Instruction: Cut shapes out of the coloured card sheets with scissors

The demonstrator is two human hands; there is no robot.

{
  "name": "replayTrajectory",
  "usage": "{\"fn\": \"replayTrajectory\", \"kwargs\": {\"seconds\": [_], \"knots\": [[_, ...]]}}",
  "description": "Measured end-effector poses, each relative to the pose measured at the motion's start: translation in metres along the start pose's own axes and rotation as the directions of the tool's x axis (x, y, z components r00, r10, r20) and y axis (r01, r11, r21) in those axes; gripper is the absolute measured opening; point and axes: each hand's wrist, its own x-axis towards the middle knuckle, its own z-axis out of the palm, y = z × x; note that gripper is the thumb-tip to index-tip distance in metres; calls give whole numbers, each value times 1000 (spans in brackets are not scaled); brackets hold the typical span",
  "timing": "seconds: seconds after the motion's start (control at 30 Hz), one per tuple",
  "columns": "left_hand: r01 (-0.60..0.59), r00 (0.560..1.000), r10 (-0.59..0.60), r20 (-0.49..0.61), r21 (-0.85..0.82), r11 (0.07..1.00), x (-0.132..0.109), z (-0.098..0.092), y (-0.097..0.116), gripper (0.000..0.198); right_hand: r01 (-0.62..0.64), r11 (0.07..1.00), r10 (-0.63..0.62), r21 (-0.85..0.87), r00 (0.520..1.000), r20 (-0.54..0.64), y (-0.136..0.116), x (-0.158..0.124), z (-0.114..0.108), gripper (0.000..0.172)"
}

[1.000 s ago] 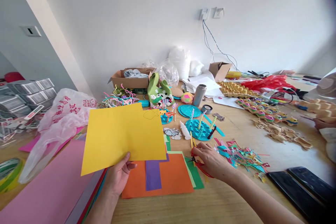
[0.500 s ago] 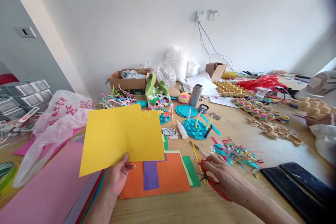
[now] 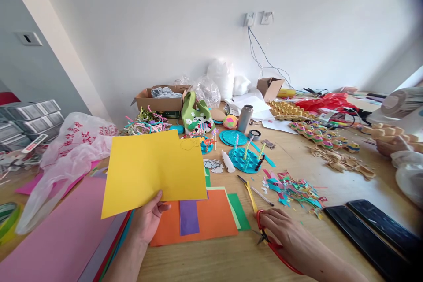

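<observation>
A wooden table (image 3: 205, 261) bears the paper, with an orange sheet (image 3: 216, 217) flat near its front edge. Left of the orange sheet, a pink sheet (image 3: 56, 229) tops a coloured pile, probably kept to one side to free the middle. Over the orange sheet's left part, partly hiding it, a yellow sheet (image 3: 148, 172) is held up at a tilt in the left hand (image 3: 147, 224), thumb pressed on its front near the lower edge, fingers loosely bent below. Right of the orange sheet, the right hand (image 3: 284, 231) is curled around the handles of red scissors (image 3: 263, 234), their blades slightly parted and apart from the yellow sheet. Farther right, beyond the hand, lies a heap of scraps (image 3: 299, 194), seemingly gathered to keep loose bits together. A purple strip (image 3: 189, 218) rests on the orange sheet; a yellow strip (image 3: 251, 196) lies right of it, and from where I stand I cannot tell whether the fingers touch it. Smallest, a fish-like outline (image 3: 189, 144) marks the yellow sheet's far corner, which the low grip presumably leaves uncovered.
</observation>
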Motion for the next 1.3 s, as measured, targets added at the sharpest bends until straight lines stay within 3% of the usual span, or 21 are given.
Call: {"fn": "replayTrajectory", "kwargs": {"seconds": [0.47, 0.57, 0.67, 0.73, 0.83, 0.93, 1.03, 1.13, 1.3], "knots": [[-37, 999, 39, -24, 75, 997, 2, -1, -6, 50, 2, 999, -5, -46, 998, -61, 8, 3, 12, 32], [-37, 999, 39, -28, 79, 996, 3, -1, -7, 48, 45, 995, -56, -84, 989, -134, 13, -4, 16, 31], [-42, 999, 44, -17, 86, 995, 2, -2, -8, 48, 62, 985, -118, -163, 925, -360, 22, -7, 25, 25], [-45, 999, 46, -6, 107, 993, 1, -1, -9, 48, 24, 985, -115, -170, 828, -549, 23, -6, 35, 24], [-54, 999, 53, 8, 138, 989, 1, 0, -8, 49, -43, 998, 3, -39, 713, -701, 9, 1, 49, 19], [-57, 998, 55, 19, 152, 987, 0, 2, -8, 47, -112, 957, 270, 268, 685, -677, -20, 16, 56, 17], [-44, 999, 41, 22, 152, 987, -2, 4, -8, 43, -127, 808, 500, 575, 665, -555, -48, 39, 53, 30], [-32, 999, 29, 24, 151, 988, -4, 5, -8, 44, -85, 629, 588, 772, 702, -402, -66, 64, 44, 40], [-14, 998, 5, 57, 159, 987, -8, 6, -7, 44, -30, 399, 618, 916, 747, -245, -74, 101, 27, 48]]}}
